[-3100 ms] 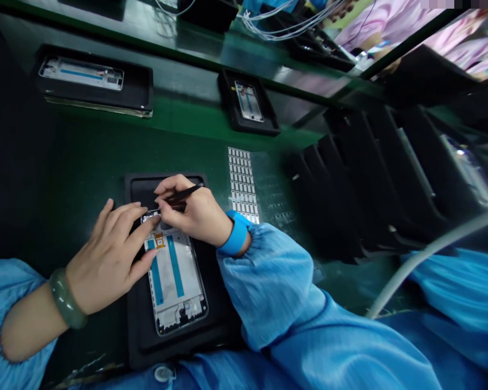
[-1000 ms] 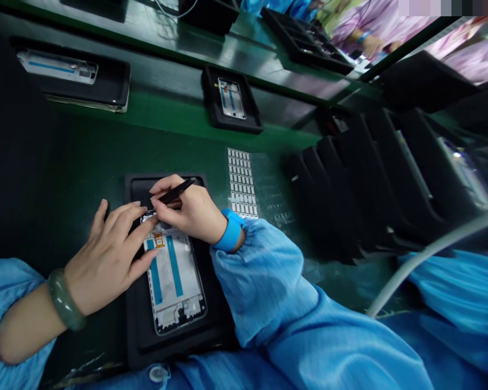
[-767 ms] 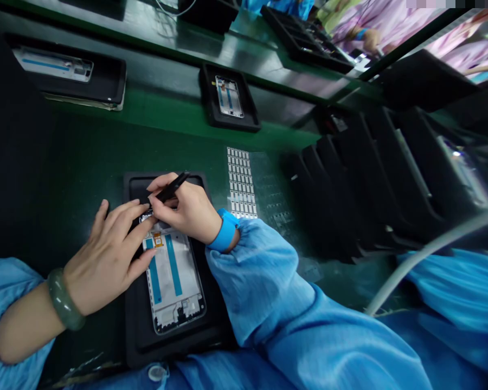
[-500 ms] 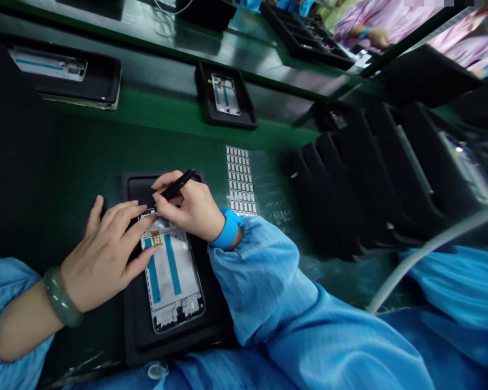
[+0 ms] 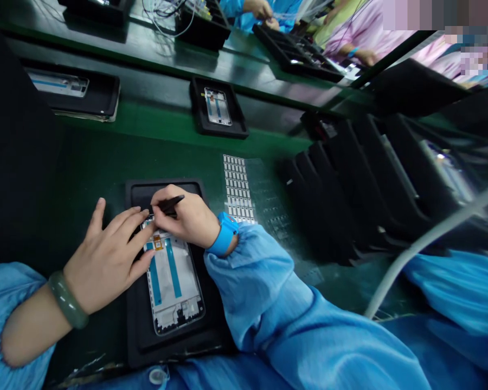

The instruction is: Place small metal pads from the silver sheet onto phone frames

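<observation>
An open phone frame, silvery with two blue strips and a small orange flex cable, lies in a black foam tray. My left hand is open, its fingers spread and the fingertips resting at the frame's upper left edge. In my right hand, a slim black pen-like tool is gripped with its rear end pointing up and right. Its tip is hidden behind the fingers at the top of the frame, close to my left fingertips.
A sheet of small white stickers lies right of the tray. Black trays lean in a row farther right, near a pale hose. Two trays with phone frames, one central and one left, stand behind. Co-workers' hands show beyond.
The camera view has shifted, so the background sits lower. The black tool in my right hand is tilted flatter. Both hands stay at the top of the phone frame.
</observation>
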`<state>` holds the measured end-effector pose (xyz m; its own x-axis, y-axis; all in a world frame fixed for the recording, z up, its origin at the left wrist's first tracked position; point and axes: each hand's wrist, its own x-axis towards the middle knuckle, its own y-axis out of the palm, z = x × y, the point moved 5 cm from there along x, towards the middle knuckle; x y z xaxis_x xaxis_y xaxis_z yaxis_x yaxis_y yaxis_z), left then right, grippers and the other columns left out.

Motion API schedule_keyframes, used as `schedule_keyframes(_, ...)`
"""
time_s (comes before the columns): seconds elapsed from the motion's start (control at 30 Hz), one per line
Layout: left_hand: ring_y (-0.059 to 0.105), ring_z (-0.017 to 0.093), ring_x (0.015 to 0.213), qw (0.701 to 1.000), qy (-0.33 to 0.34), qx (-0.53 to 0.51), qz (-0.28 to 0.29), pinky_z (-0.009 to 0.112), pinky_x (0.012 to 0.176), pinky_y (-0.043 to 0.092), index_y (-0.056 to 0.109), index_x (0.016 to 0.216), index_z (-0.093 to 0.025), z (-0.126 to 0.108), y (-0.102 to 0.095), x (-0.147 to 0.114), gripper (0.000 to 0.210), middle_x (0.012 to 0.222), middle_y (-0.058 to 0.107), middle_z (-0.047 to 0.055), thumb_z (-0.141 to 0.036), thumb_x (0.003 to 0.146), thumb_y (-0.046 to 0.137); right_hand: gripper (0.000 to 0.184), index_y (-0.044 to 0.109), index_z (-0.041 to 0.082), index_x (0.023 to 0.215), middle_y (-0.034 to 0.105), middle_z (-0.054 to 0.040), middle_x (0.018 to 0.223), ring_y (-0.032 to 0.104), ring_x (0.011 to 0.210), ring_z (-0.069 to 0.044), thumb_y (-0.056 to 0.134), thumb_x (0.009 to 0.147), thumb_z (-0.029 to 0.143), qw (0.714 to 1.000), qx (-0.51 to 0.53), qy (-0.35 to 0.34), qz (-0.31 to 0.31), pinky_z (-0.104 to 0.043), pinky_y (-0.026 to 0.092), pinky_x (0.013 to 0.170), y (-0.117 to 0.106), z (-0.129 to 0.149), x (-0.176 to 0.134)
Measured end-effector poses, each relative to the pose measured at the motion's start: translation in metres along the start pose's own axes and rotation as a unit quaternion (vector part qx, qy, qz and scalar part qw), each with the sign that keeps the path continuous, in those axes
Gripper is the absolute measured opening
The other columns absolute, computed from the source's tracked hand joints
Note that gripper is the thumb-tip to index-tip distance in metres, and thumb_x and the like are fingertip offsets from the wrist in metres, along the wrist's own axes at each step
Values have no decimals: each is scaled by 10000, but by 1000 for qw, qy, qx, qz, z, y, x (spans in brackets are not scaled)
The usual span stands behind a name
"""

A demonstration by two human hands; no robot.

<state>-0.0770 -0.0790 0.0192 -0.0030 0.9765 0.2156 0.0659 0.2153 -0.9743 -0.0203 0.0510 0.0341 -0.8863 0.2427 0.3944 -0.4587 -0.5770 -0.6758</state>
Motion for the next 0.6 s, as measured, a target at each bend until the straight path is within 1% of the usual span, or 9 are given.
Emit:
schedule_keyframes(0.07,482,312,1209,1000,6,14,2,663,1069,153,533,1237,-159,-2,-1,1,393,1263,556,154,-315,892,427,108,555,176,914,630,-24,857,592,762,-125,474,879,239,999,-23,31,-25,-249,485,717,-20,-3,2)
schedule_keyframes(0.13,475,310,1221,1000,6,16,5,665,1064,157,532,1243,-160,-4,-1,1,392,1281,548,153,-306,897,422,155,582,168,922,635,-52,884,577,845,-170,439,897,221,991,-116,45,-44,-308,468,789,-42,-7,5)
schedule_keyframes(0.2,477,305,1222,1000,2,12,7,669,1060,159,536,1240,-163,-4,0,1,388,1289,545,151,-307,900,417,206,607,154,999,627,-91,1014,549,969,-221,437,885,180,975,-219,41,17,-352,446,842,-49,-17,7)
schedule_keyframes(0.27,480,303,1223,1000,-3,7,9,671,1055,169,541,1235,-171,-5,0,1,386,1293,543,151,-316,899,419,277,587,154,1126,592,-114,1139,540,1032,-245,471,891,244,954,-268,62,118,-355,450,840,-44,-34,6)
schedule_keyframes(0.33,465,304,1241,1000,-13,-1,16,665,1051,195,536,1240,-177,-4,0,2,391,1305,535,150,-327,898,421,321,563,169,1189,594,-111,1128,562,1017,-237,483,892,260,933,-289,93,192,-328,460,806,-35,-52,5)
schedule_keyframes(0.4,428,303,1275,999,-22,-11,22,654,1045,228,516,1261,-188,-3,-2,4,403,1339,508,140,-343,904,414,320,565,181,1192,601,-100,1106,582,998,-220,468,889,212,922,-302,100,219,-302,456,796,-30,-66,10)
schedule_keyframes(0.5,334,313,1338,998,-57,-19,-6,662,1037,237,429,1335,-221,6,-10,6,448,1427,407,120,-359,910,401,306,594,204,1152,605,-84,1132,583,1028,-220,467,873,198,918,-326,132,185,-290,444,826,-40,-88,32)
schedule_keyframes(0.53,304,317,1353,997,-74,-20,-26,666,1036,233,401,1353,-226,10,-13,6,462,1446,378,119,-357,909,400,292,606,216,1132,607,-77,1147,580,1042,-223,473,873,222,914,-337,168,151,-290,441,838,-48,-98,42)
schedule_keyframes(0.6,267,321,1368,992,-113,-24,-58,672,1036,226,387,1357,-220,21,-16,6,469,1452,363,127,-349,907,398,302,613,171,1122,610,-123,1147,576,1055,-256,443,895,277,902,-360,217,97,-327,436,863,-65,-118,64)
